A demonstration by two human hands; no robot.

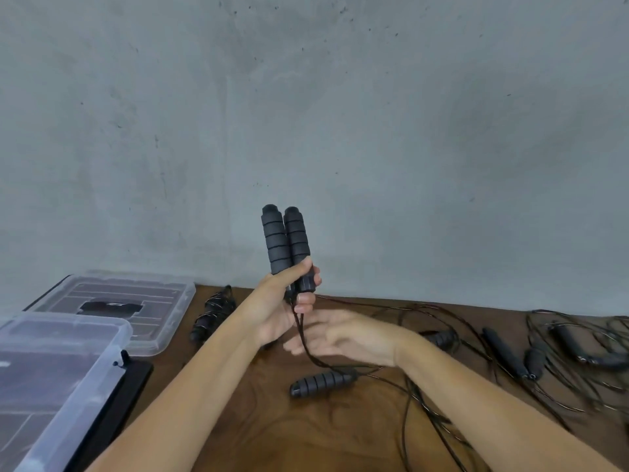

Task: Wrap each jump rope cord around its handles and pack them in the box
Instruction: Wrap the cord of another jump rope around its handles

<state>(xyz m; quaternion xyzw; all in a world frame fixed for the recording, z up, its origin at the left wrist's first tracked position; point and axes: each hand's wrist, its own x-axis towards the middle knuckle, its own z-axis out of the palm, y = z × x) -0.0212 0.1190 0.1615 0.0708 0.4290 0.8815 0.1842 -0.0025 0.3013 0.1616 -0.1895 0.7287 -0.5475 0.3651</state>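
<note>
Gripping a pair of foam handles (284,245) upright and side by side, the left hand (279,310) had its thumb and fingers curled round their lower ends, above the wooden table (258,424).

Item: cord (308,349), thin and dark, hung from the base of the held handles, dropped past the right hand (335,332) and trailed off across the table. The right hand was blurred; its fingers looked loosely spread, touching or just beside the cord, and whether they pinched it could not be told.

Item: one rope already wound (212,313) lay near the lidded clear box (136,301), well left of the hands.

Item: a loose handle (321,382) lay on the table below the hands; further handles and tangled cords (561,349) lay to the right.

Handling note, as judgement: the handles seemed light, with ribbed foam that should grip well and give slightly; best held low, as here, leaving the upper length free for turns. The cord appeared limp yet springy and prone to snag on its neighbours, so it should be taken close beneath the handles and kept taut.
</note>
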